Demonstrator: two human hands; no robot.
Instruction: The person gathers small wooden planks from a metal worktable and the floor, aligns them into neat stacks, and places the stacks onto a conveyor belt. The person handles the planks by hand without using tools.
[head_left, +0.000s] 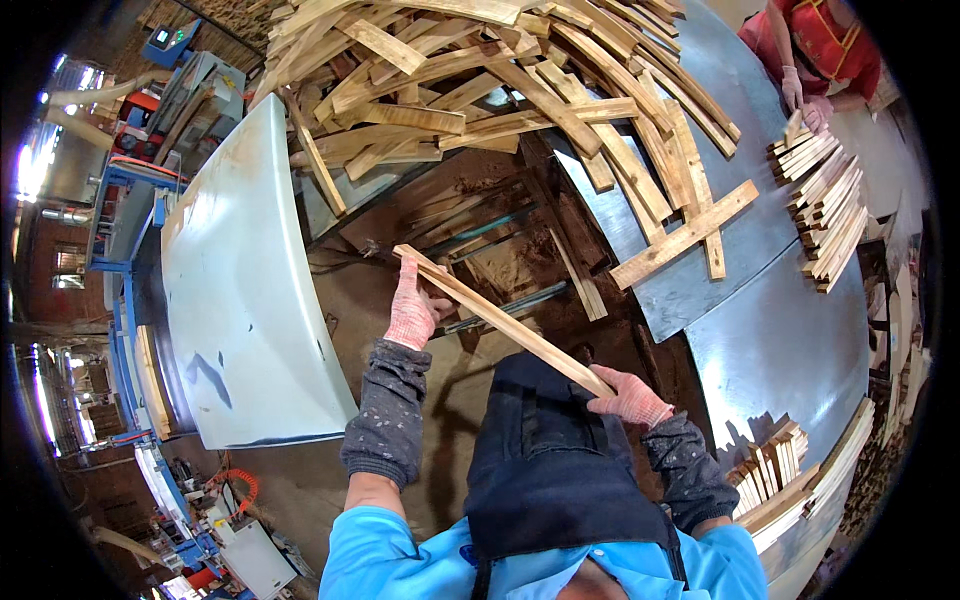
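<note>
Worktop (790, 350) of grey metal spreads on the far side of the right hand (632, 395), its near edge running down just beyond that wrist, with a shiny bare stretch of surface further right. Ahead of the left hand (412, 308) rises a loose pile of planks (400, 118), jumbled at many angles and spilling rightward over the metal; at its near side one plank (690, 235) lies across others, ahead of the right hand. A pale, smooth panel (250, 290) stands left of the left hand, its curved edge bounding that side, with blue-framed machinery (165, 490) farther left. Between panel and worktop there is room over the brown floor (465, 365) beneath the hands, though greenish bars (525, 301) and loose strips of wood lie low ahead of them. Well apart, past the worktop at the far right, a co-worker in red (830, 45) has gloved hands (805, 100) at a row of stacked slats (825, 215); a smaller stack (770, 465) sits beside the right forearm. Both of the wearer's hands, in pinkish gloves, grip a narrow slat (500, 320): the left holds its far end between thumb and fingers, the right curls around its near end, and it slants between them, apart from the pile.
</note>
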